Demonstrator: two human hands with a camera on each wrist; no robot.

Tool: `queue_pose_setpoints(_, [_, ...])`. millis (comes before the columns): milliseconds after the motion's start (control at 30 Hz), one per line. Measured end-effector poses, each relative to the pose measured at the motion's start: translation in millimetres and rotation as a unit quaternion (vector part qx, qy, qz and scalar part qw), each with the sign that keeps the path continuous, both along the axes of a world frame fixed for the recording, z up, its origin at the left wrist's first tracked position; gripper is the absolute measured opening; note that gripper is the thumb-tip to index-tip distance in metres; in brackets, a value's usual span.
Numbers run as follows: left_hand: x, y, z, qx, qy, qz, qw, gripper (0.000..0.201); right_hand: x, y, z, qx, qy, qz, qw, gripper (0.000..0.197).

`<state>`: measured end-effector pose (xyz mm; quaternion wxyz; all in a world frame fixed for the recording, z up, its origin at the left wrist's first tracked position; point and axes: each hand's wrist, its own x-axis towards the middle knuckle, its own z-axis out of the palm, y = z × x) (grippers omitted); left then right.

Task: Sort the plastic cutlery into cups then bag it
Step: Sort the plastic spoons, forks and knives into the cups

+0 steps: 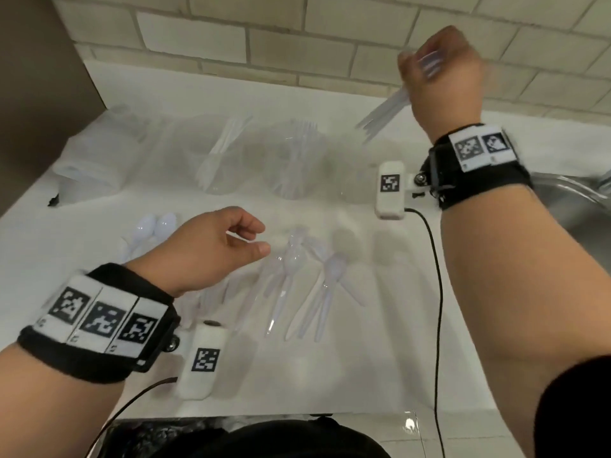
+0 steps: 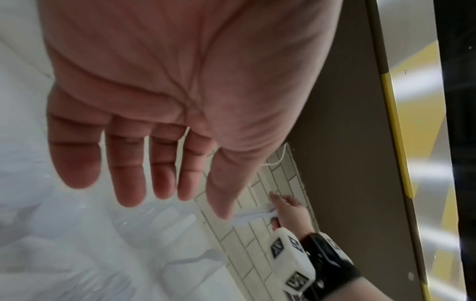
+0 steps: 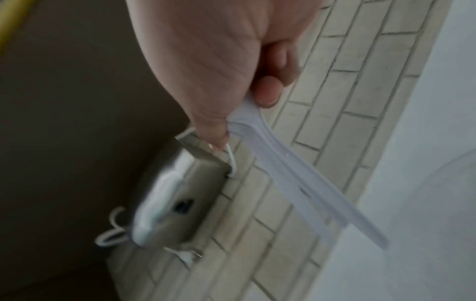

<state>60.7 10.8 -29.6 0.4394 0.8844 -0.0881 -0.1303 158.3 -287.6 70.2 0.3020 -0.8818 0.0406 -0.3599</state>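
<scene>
Countertop (image 1: 380,342) inspection, left to right. Stacked clear cups (image 1: 82,175) sit at the 10 o'clock edge of the white surface. Two loose spoons (image 1: 155,226) lie just beyond the left hand (image 1: 211,249), at its 11 o'clock. That hand hovers over the counter, fingers relaxed and spread, grasping nothing; the wrist view confirms an empty palm. Further spoons (image 1: 297,279) lie scattered at its 3 to 4 o'clock, near but not touching the fingertips. Two clear cups holding forks (image 1: 228,150) stand behind, at 12 o'clock of the counter; blur hides their rims. Right hand (image 1: 439,71), raised at 1 o'clock against the tiled wall (image 1: 297,28), is clenched around a bundle of forks (image 1: 383,114), handles pointing down toward 7 o'clock. Steel sink (image 1: 568,206) shows at 3 o'clock.
</scene>
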Motion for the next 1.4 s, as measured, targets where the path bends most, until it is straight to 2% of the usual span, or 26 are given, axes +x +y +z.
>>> queue_pose_setpoints(67, [-2,-2,-5,0.064,0.004,-0.019,0.998,0.036,18,1,-17,-0.04,0.062,0.002,0.997,0.032])
queue_pose_setpoints(167, [-2,-6,-13,0.186,0.011,-0.072,0.98,0.062,38,3,-42,-0.097,0.162,0.003,0.982,0.032])
queue_pose_setpoints(300, [1,-11,-21,0.291,0.038,-0.075,0.953,0.08,44,5,-53,-0.14,0.267,-0.017,0.953,0.043])
queue_pose_setpoints(400, [5,-11,-24,0.321,0.058,-0.07,0.943,0.082,37,3,-48,-0.136,0.266,-0.038,0.953,0.049])
queue_pose_setpoints(533, [8,-10,-25,0.347,0.067,-0.056,0.934,0.085,2,11,-38,-0.147,0.189,-0.073,0.968,0.043])
queue_pose_setpoints(600, [9,-11,-24,0.347,0.07,-0.06,0.933,0.083,-24,20,-44,-0.151,0.179,-0.057,0.97,0.038])
queue_pose_setpoints(667, [10,-11,-22,0.327,0.08,-0.069,0.939,0.081,-50,29,-58,-0.148,0.24,-0.011,0.959,0.034])
queue_pose_setpoints(700, [10,-12,-21,0.318,0.081,-0.074,0.942,0.081,-62,32,-66,-0.154,0.293,0.015,0.944,0.03])
queue_pose_setpoints(767, [9,-12,-18,0.306,0.077,-0.084,0.945,0.082,-86,37,-85,-0.187,0.412,0.06,0.89,0.03])
queue_pose_setpoints(833, [9,-12,-15,0.298,0.074,-0.082,0.948,0.084,-107,41,-99,-0.188,0.509,0.087,0.836,0.043])
queue_pose_setpoints(900, [9,-12,-15,0.288,0.076,-0.08,0.951,0.083,-122,46,-109,-0.144,0.562,0.093,0.809,0.053])
queue_pose_setpoints(1100, [9,-16,-17,0.239,0.078,-0.093,0.963,0.068,-132,75,-127,-0.083,0.549,0.102,0.826,0.066])
queue_pose_setpoints(1200, [9,-20,-19,0.218,0.084,-0.098,0.967,0.056,-128,93,-129,-0.09,0.545,0.119,0.825,0.07])
queue_pose_setpoints(1333, [5,-26,-18,0.189,0.092,-0.086,0.974,0.044,-124,115,-122,-0.123,0.554,0.142,0.811,0.057])
queue_pose_setpoints(1400, [2,-31,-17,0.184,0.087,-0.083,0.976,0.041,-122,123,-120,-0.144,0.554,0.152,0.806,0.07])
